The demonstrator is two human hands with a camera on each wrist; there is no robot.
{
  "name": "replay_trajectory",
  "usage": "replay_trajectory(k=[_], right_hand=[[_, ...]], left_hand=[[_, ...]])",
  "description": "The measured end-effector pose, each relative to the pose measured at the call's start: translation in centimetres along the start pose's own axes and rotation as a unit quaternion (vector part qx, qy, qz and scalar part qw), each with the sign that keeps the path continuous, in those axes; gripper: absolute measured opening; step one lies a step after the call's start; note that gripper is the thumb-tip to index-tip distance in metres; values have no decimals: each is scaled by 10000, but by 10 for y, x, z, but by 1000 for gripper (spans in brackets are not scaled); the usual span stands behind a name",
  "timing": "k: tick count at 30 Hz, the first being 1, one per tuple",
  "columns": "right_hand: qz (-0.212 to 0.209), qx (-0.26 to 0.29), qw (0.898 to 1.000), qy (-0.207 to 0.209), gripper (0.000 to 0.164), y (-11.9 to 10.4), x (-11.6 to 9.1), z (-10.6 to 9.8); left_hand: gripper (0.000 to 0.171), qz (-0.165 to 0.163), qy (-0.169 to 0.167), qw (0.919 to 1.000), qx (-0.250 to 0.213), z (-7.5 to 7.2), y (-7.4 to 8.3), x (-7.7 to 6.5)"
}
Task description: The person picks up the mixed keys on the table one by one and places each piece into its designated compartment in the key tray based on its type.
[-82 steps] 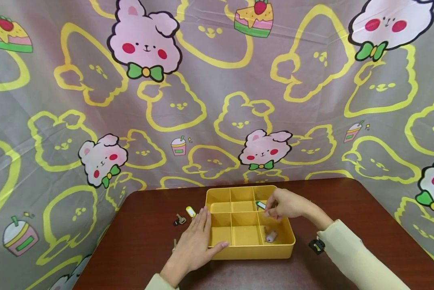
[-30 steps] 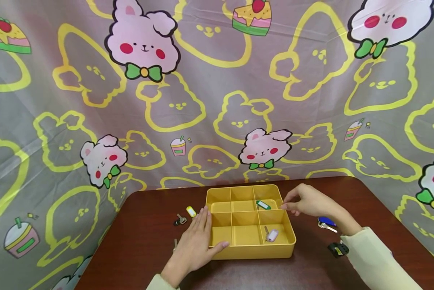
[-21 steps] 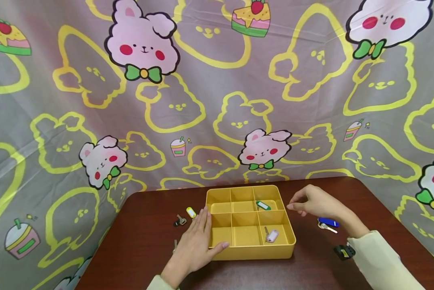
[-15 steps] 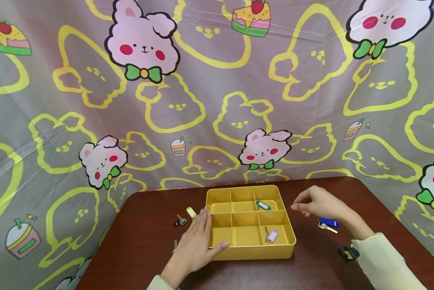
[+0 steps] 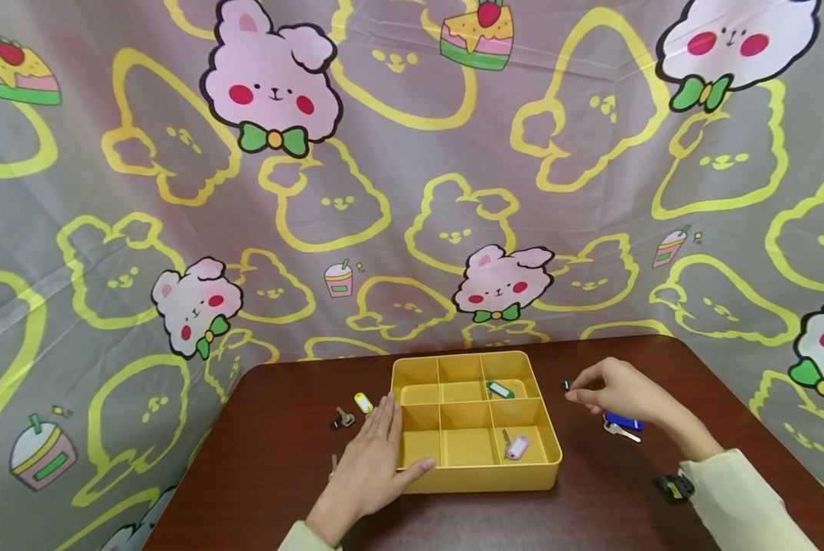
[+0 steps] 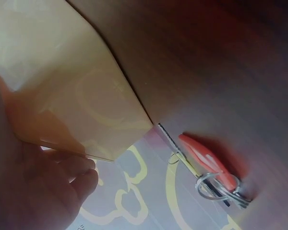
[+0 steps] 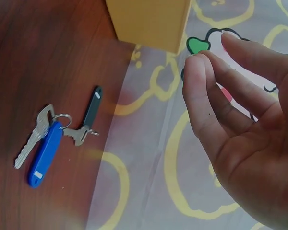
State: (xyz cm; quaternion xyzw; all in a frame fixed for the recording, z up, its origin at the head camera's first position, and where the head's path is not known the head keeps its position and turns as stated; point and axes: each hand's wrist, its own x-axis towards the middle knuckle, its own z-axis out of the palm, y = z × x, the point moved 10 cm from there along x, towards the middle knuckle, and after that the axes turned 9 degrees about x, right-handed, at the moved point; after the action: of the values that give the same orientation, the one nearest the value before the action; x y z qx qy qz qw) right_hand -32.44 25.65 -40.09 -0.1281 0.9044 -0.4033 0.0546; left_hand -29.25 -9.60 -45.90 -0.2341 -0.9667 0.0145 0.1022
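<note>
Over the right part of the brown worktop (image 5: 260, 459), the right hand (image 5: 618, 389) is hovering half open, its fingers gently bent, a gap showing before the thumb and nothing visible in its hold. Near its fingertips, a black tag (image 7: 92, 108) is lying with a small key (image 7: 78, 135); a blue tag (image 7: 45, 155) with a silver key (image 7: 34, 133) is lying just beside. The left hand (image 5: 365, 467) is resting against the left side of the yellow box (image 5: 480, 480), fingers stretched out, pinching nothing.

Trouble could be coming from that close pair: the small key is nearly meeting the blue tag's ring, so a careless pinch might be hooking both sets. Flat tags could also be slipping from the fingertips, and a push from the left hand might be shifting the box.

Counting up, one box is showing six compartments. Six tags are appearing: a green tag (image 5: 499, 389) is lying in the back right compartment, a lilac tag (image 5: 518, 448) in the front right one, while four are lying outside: black, blue, a yellow tag (image 5: 363, 403) and a red tag (image 6: 206, 157). Overlapping keys are preventing a sure total.
</note>
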Motion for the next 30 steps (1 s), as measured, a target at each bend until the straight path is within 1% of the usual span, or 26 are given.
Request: replay_trajectory(k=[7, 16, 20, 25, 30], right_hand=[[58, -253, 9996, 102, 20, 10, -1, -1], [115, -276, 9994, 187, 20, 21, -3, -4], [38, -417, 9988, 262, 19, 25, -4, -7], [-57, -611, 9974, 380, 21, 31, -5, -10], [50, -621, 9969, 470, 23, 40, -6, -14]], left_hand=[[105, -31, -62, 10000, -40, 2, 0, 0], [104, -17, -22, 10000, -15, 0, 0, 1], [103, -9, 38, 10000, 4, -3, 0, 2], [103, -13, -7, 10000, -23, -3, 0, 2], [103, -27, -26, 10000, -41, -2, 0, 1]])
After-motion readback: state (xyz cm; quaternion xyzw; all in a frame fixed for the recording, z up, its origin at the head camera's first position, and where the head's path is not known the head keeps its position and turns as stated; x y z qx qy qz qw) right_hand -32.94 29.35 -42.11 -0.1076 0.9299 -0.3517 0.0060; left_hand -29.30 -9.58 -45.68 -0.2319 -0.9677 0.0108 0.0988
